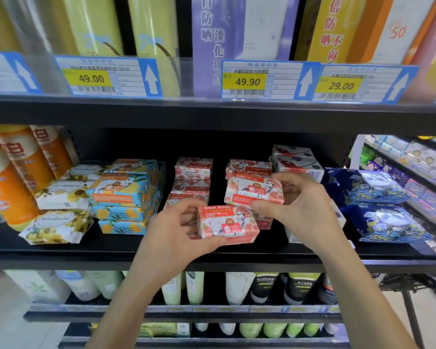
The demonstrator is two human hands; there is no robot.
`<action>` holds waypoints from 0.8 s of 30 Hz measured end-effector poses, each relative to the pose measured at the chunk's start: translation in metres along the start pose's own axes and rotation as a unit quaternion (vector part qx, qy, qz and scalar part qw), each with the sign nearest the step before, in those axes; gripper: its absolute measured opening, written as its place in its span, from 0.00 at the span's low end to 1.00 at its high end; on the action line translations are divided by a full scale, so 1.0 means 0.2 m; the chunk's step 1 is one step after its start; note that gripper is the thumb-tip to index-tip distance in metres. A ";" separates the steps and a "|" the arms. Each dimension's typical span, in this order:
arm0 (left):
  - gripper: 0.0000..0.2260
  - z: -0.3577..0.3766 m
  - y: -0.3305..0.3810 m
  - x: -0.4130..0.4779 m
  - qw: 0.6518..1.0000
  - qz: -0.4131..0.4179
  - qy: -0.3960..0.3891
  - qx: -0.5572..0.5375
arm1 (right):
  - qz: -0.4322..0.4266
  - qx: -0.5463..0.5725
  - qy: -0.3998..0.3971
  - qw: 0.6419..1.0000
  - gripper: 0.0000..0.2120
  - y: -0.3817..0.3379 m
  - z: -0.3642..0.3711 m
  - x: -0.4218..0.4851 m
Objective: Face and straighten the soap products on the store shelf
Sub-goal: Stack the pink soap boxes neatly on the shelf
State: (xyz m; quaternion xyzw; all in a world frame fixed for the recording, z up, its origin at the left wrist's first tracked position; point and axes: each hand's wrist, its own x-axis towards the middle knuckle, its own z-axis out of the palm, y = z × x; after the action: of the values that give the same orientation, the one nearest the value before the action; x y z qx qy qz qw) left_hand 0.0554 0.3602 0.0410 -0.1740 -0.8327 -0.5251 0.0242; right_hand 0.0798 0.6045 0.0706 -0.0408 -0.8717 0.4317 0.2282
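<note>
Red glossy rectangular bar (228, 224) sits pinched in left hand (174, 233); right hand (306, 205) grips second bar (254, 191) at one o'clock.

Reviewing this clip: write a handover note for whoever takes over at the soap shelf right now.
Left hand grips a red soap bar, label upright, at the shelf front.
Right hand pinches a second red bar just above it.
Behind, the left stack and right stack show upside-down labels.
Done: nothing clearly finished.
Left to do: shelve both bars, turn the stacks, square the skewed blue bars and yellow bars.
</note>
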 end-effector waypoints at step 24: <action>0.28 -0.50 -0.31 -0.19 0.995 -0.032 0.031 -0.092 | 0.053 -0.282 -0.157 0.945 0.26 -0.44 0.73 0.42</action>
State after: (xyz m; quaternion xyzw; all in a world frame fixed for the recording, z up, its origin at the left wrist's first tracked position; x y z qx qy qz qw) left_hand 0.0576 0.2377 0.0224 -0.1325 -0.7847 -0.6053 0.0168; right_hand -0.0467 0.4647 0.0933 -0.0817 -0.9791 0.1808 0.0446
